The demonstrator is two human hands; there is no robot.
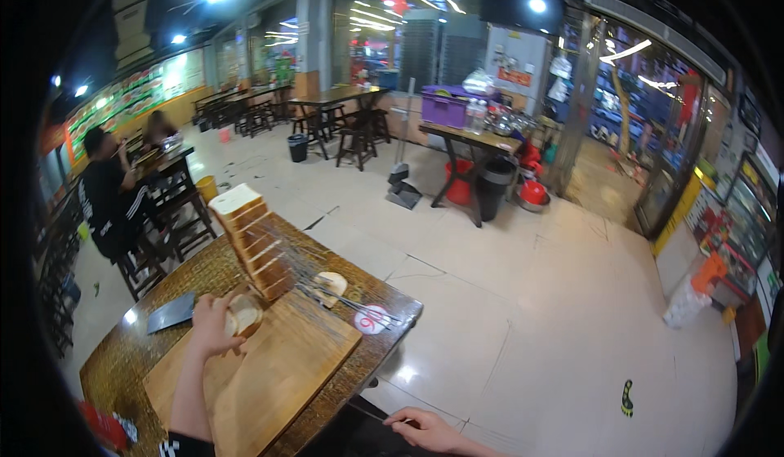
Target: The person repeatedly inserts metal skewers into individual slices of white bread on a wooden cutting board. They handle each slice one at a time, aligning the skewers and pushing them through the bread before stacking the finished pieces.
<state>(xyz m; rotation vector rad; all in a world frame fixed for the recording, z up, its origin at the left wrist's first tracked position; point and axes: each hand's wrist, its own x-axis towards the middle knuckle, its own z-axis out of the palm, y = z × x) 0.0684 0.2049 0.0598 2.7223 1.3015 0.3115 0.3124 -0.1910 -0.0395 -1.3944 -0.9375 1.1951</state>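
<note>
On the wooden cutting board (286, 367), my left hand (214, 325) grips a round-edged bread slice (247, 313) near the board's far left part. Just beyond it stands a tall sliced loaf of bread (255, 245), tilted, with thin metal wires (306, 269) fanning out at its right. One more slice (331, 287) lies beside these wires. A wide-bladed cleaver (171, 313) rests on the table left of my hand. Low at the front, off the table, my right hand (420, 428) is closed at my dark-clothed leg; a thin dark line runs to its fingertips, too unclear to name.
The brown table (122, 359) bears a white disc (372, 320) at its right corner and a red package (102, 426) at the near left. Two people sit at a table on the left. A side table with a purple crate (445, 107) and buckets stands ahead.
</note>
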